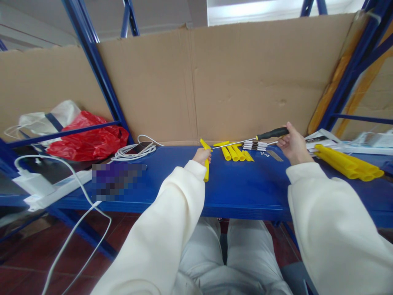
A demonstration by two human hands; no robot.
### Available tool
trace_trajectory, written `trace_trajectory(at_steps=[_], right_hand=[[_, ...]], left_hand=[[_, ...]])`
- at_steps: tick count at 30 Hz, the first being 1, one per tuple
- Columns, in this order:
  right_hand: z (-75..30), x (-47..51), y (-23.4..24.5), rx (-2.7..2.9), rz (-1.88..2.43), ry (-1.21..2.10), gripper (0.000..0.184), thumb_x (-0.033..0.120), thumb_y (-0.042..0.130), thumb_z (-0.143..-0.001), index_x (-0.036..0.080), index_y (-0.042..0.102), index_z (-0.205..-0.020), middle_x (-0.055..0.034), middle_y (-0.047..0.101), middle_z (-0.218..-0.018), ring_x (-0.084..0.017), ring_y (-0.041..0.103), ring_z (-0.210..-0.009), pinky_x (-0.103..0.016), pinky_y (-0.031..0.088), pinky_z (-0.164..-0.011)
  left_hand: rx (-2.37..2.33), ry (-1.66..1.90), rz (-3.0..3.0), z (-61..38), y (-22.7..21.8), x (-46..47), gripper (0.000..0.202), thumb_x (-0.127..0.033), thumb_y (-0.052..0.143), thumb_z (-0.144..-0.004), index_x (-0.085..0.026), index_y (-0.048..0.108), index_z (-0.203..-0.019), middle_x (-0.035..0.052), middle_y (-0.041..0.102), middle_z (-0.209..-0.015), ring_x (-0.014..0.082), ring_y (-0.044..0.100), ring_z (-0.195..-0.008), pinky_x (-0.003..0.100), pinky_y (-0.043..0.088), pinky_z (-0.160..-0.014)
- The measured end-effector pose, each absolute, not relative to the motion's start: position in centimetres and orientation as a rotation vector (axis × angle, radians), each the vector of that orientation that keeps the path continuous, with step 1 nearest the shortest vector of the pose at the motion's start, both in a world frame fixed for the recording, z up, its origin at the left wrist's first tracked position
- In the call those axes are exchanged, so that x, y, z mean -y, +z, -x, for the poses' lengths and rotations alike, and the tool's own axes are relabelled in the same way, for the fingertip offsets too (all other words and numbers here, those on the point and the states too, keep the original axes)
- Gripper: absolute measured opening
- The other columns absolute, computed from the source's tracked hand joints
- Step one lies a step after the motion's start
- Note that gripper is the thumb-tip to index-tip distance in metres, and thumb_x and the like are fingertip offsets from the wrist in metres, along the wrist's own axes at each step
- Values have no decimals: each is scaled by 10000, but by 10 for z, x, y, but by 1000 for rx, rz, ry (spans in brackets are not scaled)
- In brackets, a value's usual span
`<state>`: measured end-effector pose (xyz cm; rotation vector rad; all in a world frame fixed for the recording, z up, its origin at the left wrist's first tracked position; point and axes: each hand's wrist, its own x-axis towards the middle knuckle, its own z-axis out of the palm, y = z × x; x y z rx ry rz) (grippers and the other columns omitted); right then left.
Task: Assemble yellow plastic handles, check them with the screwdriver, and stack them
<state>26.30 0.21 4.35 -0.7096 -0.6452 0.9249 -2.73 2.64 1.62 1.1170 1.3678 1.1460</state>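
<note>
Cream sleeves (172,213), nearest the lens, are stretched forward over pale trousers (227,250). By the left hand (202,155), curled closed, a yellow piece (206,173) is gripped at the blue table (242,190), with parts of it left showing above and below the fist. By the right hand (295,146), the rear end of a screwdriver (272,133) is pinched between thumb and fingers; its shaft is pointed left at the yellow piece, though whether the tip is touching cannot be told. Near the shaft, yellow tubes (234,154) are laid side by side, with a stack of white-and-dark items (254,146), small silvery bits (264,154) and a flat metal strip (275,155) placed farther right. Beyond the right hand, longer yellow tubes (346,162) are set down. Well to the left, a coiled white cable (135,152) and a red bag (87,137) are seen; the table is backed by cardboard (245,82)
</note>
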Motion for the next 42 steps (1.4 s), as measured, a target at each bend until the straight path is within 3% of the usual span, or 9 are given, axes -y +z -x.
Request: trace_trajectory(at_steps=[4,8,14,22,26,31,37,42], right_hand=[[-254,6,51,591,770,907,423,350,616,-966,222,396,-629,79,384,-435,-69,392,-360,-159,351,-338],[-246,12,54,667,801,891,324,211,541,-1002,200,504,-681,42,540,-534,-66,530,-440,-135,449,-423],[-241,13,53,619,829,808,308,186,601,-954,230,461,-683,94,422,-439,-69,361,-319,-147,298,-286],[-241,17,57,553,795,761,352,97,587,-939,219,452,-637,104,293,-359,-62,275,-298,-156,272,-305],[-240,22,60,607,825,799,395,190,539,-997,203,469,-609,53,409,-384,-73,400,-343,-159,378,-361],[-239,27,64,614,829,882,416,171,370,-1048,175,534,-666,-21,569,-483,-95,573,-445,-154,461,-446],[-241,18,57,625,834,736,389,216,540,-1000,233,382,-645,79,372,-403,-81,323,-312,-179,272,-312],[-240,17,57,579,877,700,401,167,530,-984,238,382,-619,76,347,-382,-93,324,-308,-188,262,-293]], left_hand=[[-1381,1161,-1090,27,17,-26,140,-57,560,-888,-167,534,-807,-86,393,-516,51,330,-371,188,273,-419],[-1394,1168,-1086,27,17,-26,151,-39,540,-887,-164,543,-804,-84,384,-507,58,340,-376,190,272,-423],[-1378,1166,-1106,27,16,-27,135,-41,528,-882,-164,546,-831,-87,385,-500,64,346,-370,192,280,-417],[-1368,1153,-1100,26,16,-25,144,-62,578,-874,-168,531,-788,-85,393,-506,52,333,-372,190,260,-423],[-1371,1150,-1113,26,15,-26,106,-63,549,-883,-162,559,-848,-84,393,-501,67,356,-379,192,279,-426],[-1375,1146,-1119,27,14,-28,123,-58,537,-891,-164,553,-829,-83,390,-496,69,358,-377,193,273,-423],[-1358,1153,-1123,27,16,-26,147,-53,530,-899,-168,531,-809,-84,400,-504,55,343,-366,188,279,-420],[-1352,1152,-1138,25,17,-23,107,-67,543,-894,-162,558,-849,-86,393,-500,62,348,-367,188,273,-414]])
